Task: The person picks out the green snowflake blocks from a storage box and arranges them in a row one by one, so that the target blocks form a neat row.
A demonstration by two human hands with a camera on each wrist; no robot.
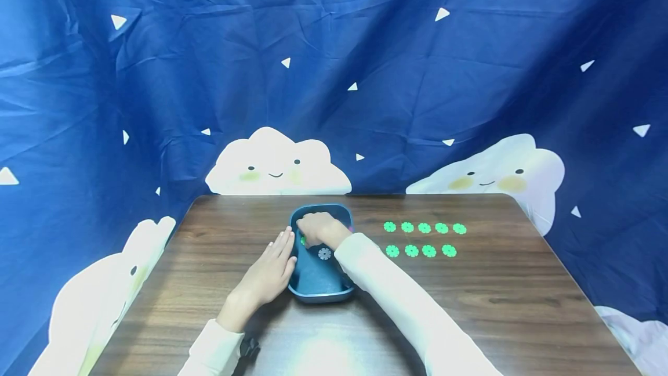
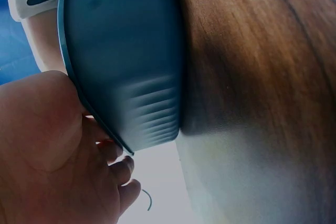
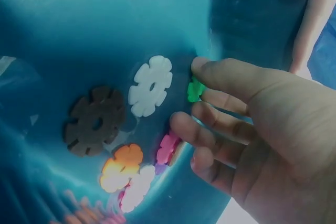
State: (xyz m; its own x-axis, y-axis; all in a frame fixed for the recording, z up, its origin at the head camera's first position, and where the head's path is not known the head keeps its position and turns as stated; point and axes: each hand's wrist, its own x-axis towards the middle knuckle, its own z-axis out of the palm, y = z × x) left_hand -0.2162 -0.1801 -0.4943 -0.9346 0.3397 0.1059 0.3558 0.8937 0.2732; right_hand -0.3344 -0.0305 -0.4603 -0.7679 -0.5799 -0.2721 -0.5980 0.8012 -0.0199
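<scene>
Step in hand, as judged: picking a green disc (image 3: 195, 89) out of the bin (image 1: 319, 295). The left hand (image 1: 271, 271) lies flat against the bin's left wall, fingers straight and together. The right hand (image 1: 319, 230) is inside the bin, fingertips closing on that disc; a firm pinch is not confirmed. The next move calls for a secure pinch and a clean lift. Beyond the bin, the table (image 1: 209, 260) carries nine green discs (image 1: 424, 239) in two rows: five far, four near.

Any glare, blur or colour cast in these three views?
Head view: fisheye bend, bright glare on the table near edge. Left wrist view: bin wall smeared, pale glare beside it. Right wrist view: teal cast, the lower snowflake discs soft, the right hand sharp.
</scene>
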